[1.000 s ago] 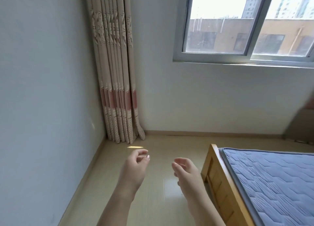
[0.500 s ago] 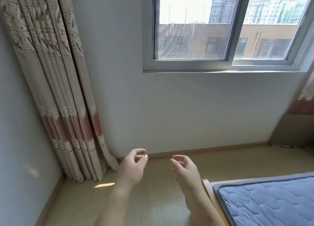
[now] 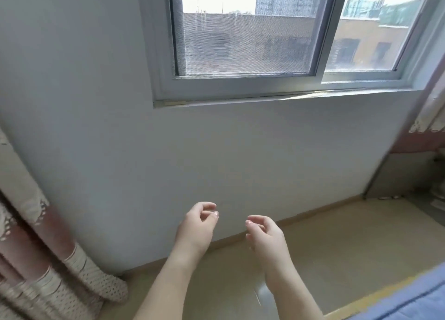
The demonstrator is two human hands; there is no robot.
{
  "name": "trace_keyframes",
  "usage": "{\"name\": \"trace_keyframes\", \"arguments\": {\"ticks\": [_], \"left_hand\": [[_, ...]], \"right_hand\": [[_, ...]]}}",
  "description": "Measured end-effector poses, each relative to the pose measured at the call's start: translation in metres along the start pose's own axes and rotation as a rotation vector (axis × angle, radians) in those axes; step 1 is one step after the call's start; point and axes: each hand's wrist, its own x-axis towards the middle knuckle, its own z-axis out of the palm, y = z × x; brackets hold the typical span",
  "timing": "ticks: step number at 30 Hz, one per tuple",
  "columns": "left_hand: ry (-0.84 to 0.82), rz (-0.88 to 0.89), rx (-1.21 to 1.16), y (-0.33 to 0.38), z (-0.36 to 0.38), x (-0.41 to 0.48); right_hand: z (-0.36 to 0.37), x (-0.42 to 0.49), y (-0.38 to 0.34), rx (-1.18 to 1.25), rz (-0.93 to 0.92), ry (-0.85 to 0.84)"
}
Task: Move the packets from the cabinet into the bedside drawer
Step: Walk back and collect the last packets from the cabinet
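Well, no packets show anywhere here, and neither the cabinet nor the bedside drawer is in sight. The left hand [image 3: 197,225] and the right hand [image 3: 265,235] float side by side, a little apart, in front of the wall [image 3: 216,151] under the window [image 3: 240,88]. Each grip is loose, with fingers softly bent and nothing inside. A curtain [image 3: 36,259] hangs at the left, the floor [image 3: 337,247] lies below, and a corner of the blue bed [image 3: 421,303] peeks in at the bottom right. My guess is that this is a looking-around step, with empty hands. The next move likely needs the person to find the cabinet, then reach in for a packet.
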Motion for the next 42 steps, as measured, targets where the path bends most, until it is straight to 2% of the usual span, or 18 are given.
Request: {"name": "trace_keyframes", "arguments": {"ticks": [3, 7, 13, 17, 26, 32, 37, 42], "left_hand": [[-0.064, 0.011, -0.013, 0.013, 0.021, 0.075], [-0.197, 0.004, 0.0, 0.032, 0.056, 0.164], [-0.441, 0.038, 0.072, 0.064, 0.169, 0.259], [-0.555, 0.1, 0.061, 0.088, 0.258, 0.308], [-0.613, 0.135, 0.07, 0.151, 0.449, 0.422], [-0.842, 0.2, 0.08, 0.201, 0.618, 0.452], [-0.927, 0.201, 0.071, 0.218, 0.738, 0.489], [-1.073, 0.279, 0.071, 0.278, 0.868, 0.52]], "right_hand": [[0.006, 0.068, -0.013, 0.002, -0.01, 0.066], [0.002, 0.147, -0.024, 0.024, 0.065, 0.179], [-0.058, 0.251, -0.027, 0.082, 0.123, 0.397], [-0.12, 0.323, -0.026, 0.087, 0.113, 0.483], [-0.269, 0.479, -0.049, 0.148, 0.104, 0.6], [-0.395, 0.552, -0.043, 0.172, 0.127, 0.764], [-0.485, 0.623, -0.029, 0.141, 0.14, 0.877], [-0.591, 0.691, -0.048, 0.17, 0.129, 1.015]]}}
